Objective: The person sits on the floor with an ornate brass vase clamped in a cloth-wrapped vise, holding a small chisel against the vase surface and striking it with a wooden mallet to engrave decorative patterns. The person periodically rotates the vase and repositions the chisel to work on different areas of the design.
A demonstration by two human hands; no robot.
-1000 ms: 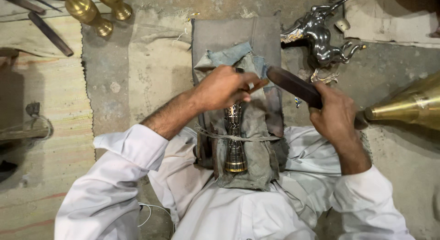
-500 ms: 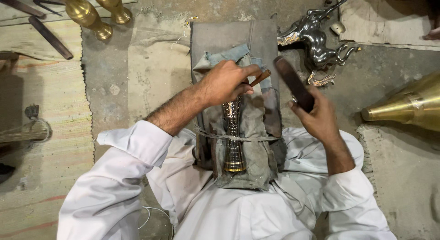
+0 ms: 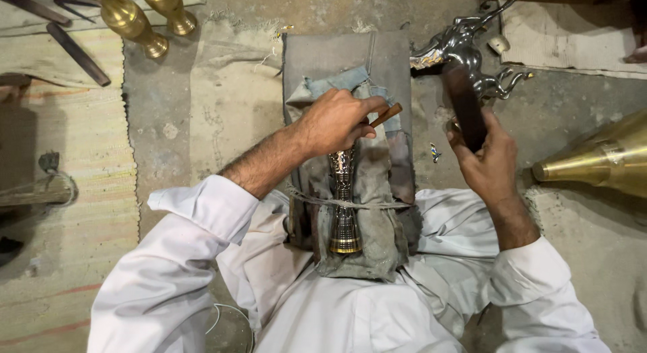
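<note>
The engraved brass piece (image 3: 344,208) lies lengthwise on grey cloth padding (image 3: 377,191), lashed down by a cord (image 3: 377,204) across its waist, right before the seated person. It looks heavy, stiff and slick, so the cloth and cord do the gripping. The left hand (image 3: 335,122) pinches a wooden-handled chisel (image 3: 385,114) against its upper end, fingers curled tight. The right hand (image 3: 486,159) is clenched round a dark mallet (image 3: 464,103), raised beside a silvery deer figurine (image 3: 465,46)

Engraved brass vase (image 3: 344,204) strapped flat; dark mallet (image 3: 465,107) raised
</note>
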